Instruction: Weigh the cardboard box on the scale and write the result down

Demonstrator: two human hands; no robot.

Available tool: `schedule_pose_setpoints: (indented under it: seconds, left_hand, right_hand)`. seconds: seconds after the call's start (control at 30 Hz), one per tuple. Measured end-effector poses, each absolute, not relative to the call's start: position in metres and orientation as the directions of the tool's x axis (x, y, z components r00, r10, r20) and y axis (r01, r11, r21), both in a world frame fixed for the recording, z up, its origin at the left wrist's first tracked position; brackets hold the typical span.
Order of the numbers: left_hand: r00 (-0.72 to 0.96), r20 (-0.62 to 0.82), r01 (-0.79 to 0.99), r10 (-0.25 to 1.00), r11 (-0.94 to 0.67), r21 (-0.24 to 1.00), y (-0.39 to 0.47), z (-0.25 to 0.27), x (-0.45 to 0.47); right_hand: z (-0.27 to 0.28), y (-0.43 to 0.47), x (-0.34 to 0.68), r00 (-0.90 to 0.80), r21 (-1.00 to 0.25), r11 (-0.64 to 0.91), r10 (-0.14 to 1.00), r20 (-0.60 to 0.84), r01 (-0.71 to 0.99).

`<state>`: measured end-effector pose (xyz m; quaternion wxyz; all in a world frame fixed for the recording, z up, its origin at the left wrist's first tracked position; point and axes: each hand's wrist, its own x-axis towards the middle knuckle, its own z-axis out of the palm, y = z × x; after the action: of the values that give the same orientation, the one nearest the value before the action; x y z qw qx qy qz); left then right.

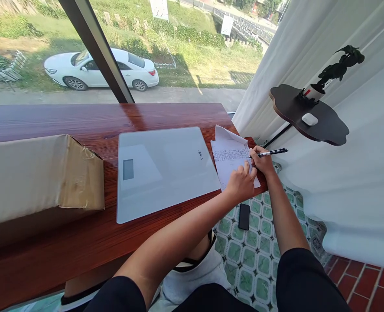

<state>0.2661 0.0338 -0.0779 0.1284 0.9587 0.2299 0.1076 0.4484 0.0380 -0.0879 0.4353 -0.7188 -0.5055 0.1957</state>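
Note:
Handwritten lines fill the upper part of a white sheet of paper (225,171) at the table's right end. The sheet's top page is lifted and folded back. My right hand (261,162) is closed around a black-and-white pen (274,152), its tip at the right end of the writing. Resting on the lower part of the paper is my left hand (243,181), its fingers apart and somewhat bent, close beside the right hand. To the left of the paper lies a flat pale glass-topped scale (166,173) with a small grey display.
A cardboard box (42,173) stands left on the reddish wooden table (91,242). On the tiled floor lies a black phone (244,216). A dark side table (289,104) carries a potted plant (314,92) and a small white case (309,119), beside a white curtain (351,186).

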Motion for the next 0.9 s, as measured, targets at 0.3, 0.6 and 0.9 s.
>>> schedule_pose_setpoints:
  seconds: [0.3, 0.6, 0.9]
  left_hand:
    - [0.874, 0.128, 0.414, 0.469, -0.856, 0.310, 0.0340, -0.0745, 0.2646]
    - [0.864, 0.138, 0.431, 0.483, -0.854, 0.292, 0.0340, -0.0758, 0.2662]
    - [0.866, 0.133, 0.429, 0.481, -0.854, 0.296, 0.0348, -0.0746, 0.2651]
  right_hand:
    - [-0.0882, 0.0382, 0.4482, 0.390, -0.805, -0.097, 0.904, 0.174, 0.586]
    - [-0.0905, 0.0393, 0.4505, 0.388, -0.827, -0.086, 0.906, 0.167, 0.556]
    - [-0.0886, 0.0393, 0.4478, 0.397, -0.817, -0.087, 0.900, 0.181, 0.570]
